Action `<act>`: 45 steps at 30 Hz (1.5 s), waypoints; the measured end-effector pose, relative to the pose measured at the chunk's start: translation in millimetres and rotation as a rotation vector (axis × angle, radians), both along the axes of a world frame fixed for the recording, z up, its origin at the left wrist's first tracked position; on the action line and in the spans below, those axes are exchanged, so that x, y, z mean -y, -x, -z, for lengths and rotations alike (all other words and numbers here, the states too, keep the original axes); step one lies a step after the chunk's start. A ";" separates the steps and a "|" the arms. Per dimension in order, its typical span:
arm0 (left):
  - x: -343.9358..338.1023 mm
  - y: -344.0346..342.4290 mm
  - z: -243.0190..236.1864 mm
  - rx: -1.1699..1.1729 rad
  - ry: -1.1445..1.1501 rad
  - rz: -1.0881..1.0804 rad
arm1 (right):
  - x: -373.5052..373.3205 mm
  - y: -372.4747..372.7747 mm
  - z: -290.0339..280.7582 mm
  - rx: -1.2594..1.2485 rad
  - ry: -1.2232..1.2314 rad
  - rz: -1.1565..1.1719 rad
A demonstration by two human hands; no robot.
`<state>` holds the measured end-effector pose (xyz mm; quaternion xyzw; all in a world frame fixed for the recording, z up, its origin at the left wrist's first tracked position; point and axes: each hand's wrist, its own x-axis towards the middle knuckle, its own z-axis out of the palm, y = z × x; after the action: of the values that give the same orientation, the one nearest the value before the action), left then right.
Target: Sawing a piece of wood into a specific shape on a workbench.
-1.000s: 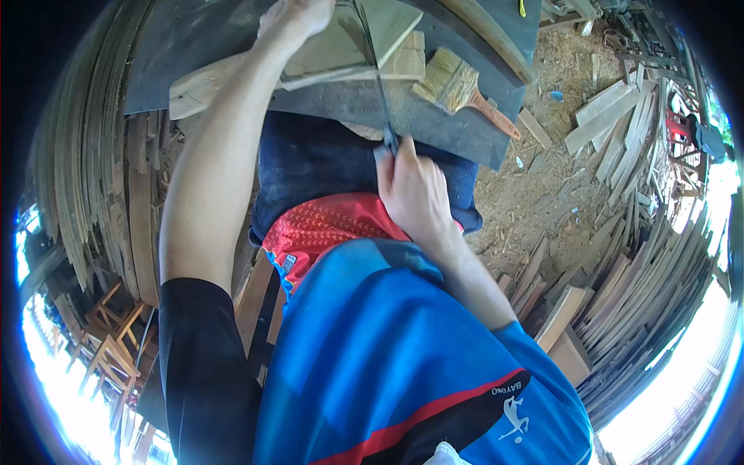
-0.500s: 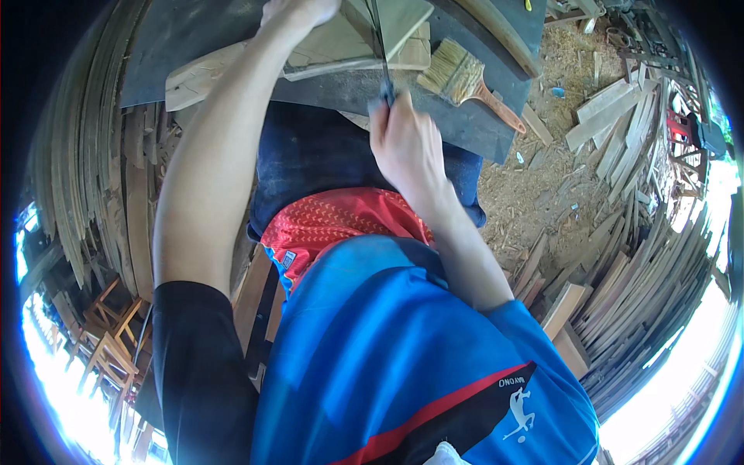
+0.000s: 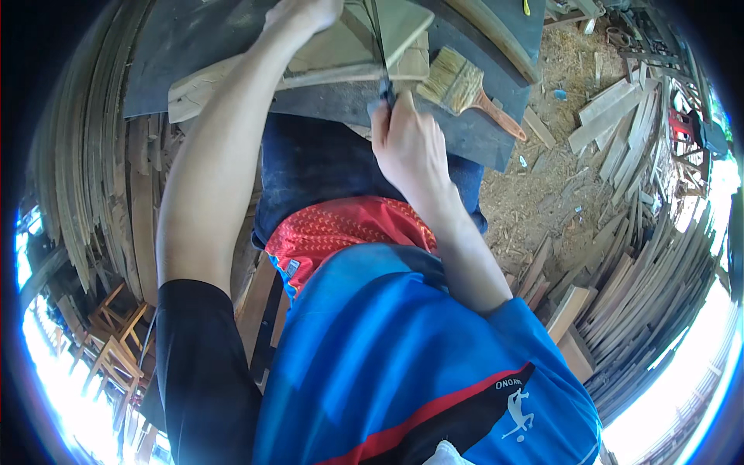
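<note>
My right hand (image 3: 411, 139) is closed round the dark handle of a long, narrow-bladed tool (image 3: 377, 39), whose exact kind I cannot make out. Its thin blade runs away from me over a flat, pale wooden piece (image 3: 333, 62) and leaves the picture at the top. At the upper edge, my left hand (image 3: 306, 14) is over the wood's far left part. Its fingers are mostly cut off, so their grip is hidden. Under the flat piece, a longer wooden board (image 3: 186, 97) sticks out to the left. The wood lies on a dark tabletop (image 3: 310, 101).
Right of the wood lies a wide paintbrush (image 3: 457, 84) with a wooden handle. Beyond it is a curved wooden piece (image 3: 500, 39). Stacked planks (image 3: 101, 170) rise on the left, with more planks (image 3: 635, 287) at right. Shavings cover the floor (image 3: 535, 194).
The table and wood sit slightly lower in the picture. My right hand, blurred before, shows more sharply and keeps its hold on the tool. The left hand stays over the wood.
</note>
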<state>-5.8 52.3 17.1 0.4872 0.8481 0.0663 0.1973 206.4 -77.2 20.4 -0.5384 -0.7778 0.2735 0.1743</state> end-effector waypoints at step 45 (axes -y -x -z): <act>52.5 2.7 -50.3 -0.567 -0.273 0.830 | -38.9 -13.9 -45.8 -0.228 0.121 0.031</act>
<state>-8.5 -0.1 67.4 0.8026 0.5873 -0.0423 -0.0956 220.4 -38.3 66.2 -0.5252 -0.7266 0.3766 0.2330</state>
